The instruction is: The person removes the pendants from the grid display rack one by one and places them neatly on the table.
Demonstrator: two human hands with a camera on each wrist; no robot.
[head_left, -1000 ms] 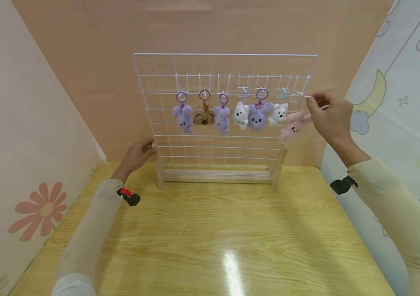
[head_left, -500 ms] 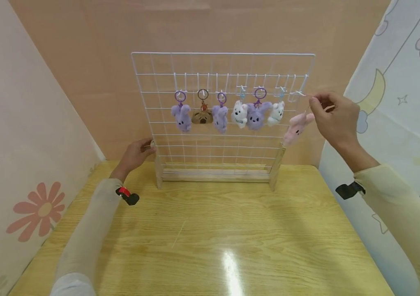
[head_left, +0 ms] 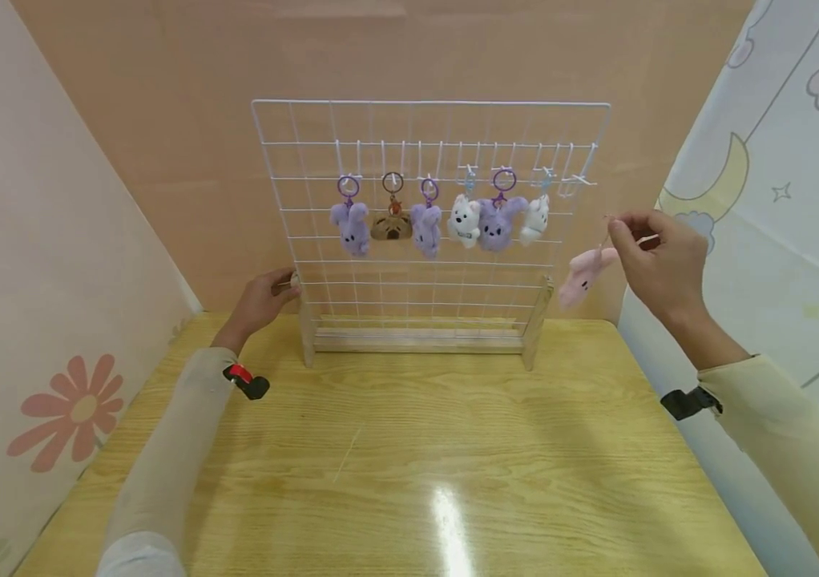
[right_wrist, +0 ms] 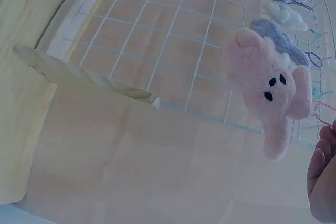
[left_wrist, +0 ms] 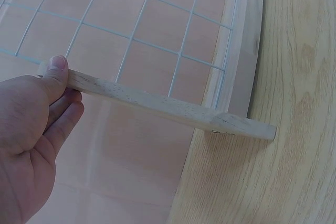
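A white wire grid rack stands upright in a wooden base on the table. Between thumb and fingers, my left hand grips the top of the left wooden post. To the right of the grid, my right hand pinches the thin chain of a pink plush bunny keychain, which dangles apart from the rack. Its dark eyes and nose show in the right wrist view. A bare white hook projects from the grid's right end. The right fingertips are partly cut off in that view.
Along the hooks hang purple plush keychains, a brown bear keychain and white plush dog keychains. The wooden tabletop extends in front. A tan backdrop rises behind, with patterned walls at both sides.
The pink bunny keychain has come away from the rightmost hook. My right hand has carried it right and down. My left hand has stayed on the post.
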